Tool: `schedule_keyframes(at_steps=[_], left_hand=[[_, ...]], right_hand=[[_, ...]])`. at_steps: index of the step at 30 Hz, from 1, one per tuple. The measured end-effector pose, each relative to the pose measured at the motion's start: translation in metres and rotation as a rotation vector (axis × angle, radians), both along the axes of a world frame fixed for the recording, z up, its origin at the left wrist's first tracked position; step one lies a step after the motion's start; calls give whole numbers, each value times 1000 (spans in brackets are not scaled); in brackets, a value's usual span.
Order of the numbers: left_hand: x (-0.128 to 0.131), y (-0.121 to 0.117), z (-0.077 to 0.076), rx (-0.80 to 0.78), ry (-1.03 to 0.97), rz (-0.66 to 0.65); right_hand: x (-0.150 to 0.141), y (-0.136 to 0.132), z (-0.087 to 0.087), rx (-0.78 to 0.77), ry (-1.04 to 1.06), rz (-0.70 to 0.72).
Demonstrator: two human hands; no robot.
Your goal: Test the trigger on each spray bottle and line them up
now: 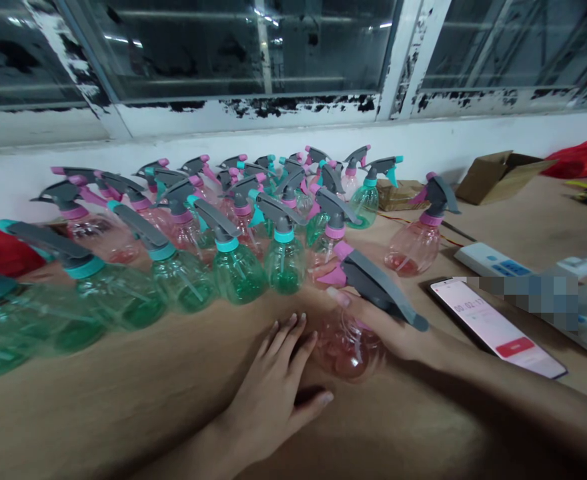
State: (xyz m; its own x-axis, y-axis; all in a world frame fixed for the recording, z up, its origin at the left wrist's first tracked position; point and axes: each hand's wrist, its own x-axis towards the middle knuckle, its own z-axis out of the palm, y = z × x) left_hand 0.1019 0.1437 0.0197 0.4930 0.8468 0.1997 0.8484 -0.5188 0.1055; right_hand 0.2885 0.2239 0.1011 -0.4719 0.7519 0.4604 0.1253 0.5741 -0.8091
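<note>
A clear pink spray bottle (349, 357) with a grey and pink trigger head stands on the table in front of me. My right hand (373, 317) is wrapped round its neck, just under the trigger. Beside the bottle, on its left, my left hand (278, 380) lies flat on the tabletop with fingers stretched out, holding nothing. Beyond my hands are green spray bottles, among them one with a turquoise collar (284, 263) and another to its left (238, 270). A further pink spray bottle (413, 243) stands apart on the right.
Many more pink and green spray bottles crowd the back left. At right lie a phone (493, 327) showing a timer and a white power strip (493, 260). An opened cardboard box (498, 177) and a red bag (581, 159) sit near the wall under the windows.
</note>
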Motion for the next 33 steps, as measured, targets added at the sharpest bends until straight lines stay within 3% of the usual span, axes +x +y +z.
schedule_keyframes(at_steps=[17, 33], left_hand=[[1, -1, 1, -4, -12, 4], [1, 1, 2, -7, 22, 2]], right_hand=[[1, -1, -2, -97, 8, 6], [1, -1, 0, 19, 23, -44]])
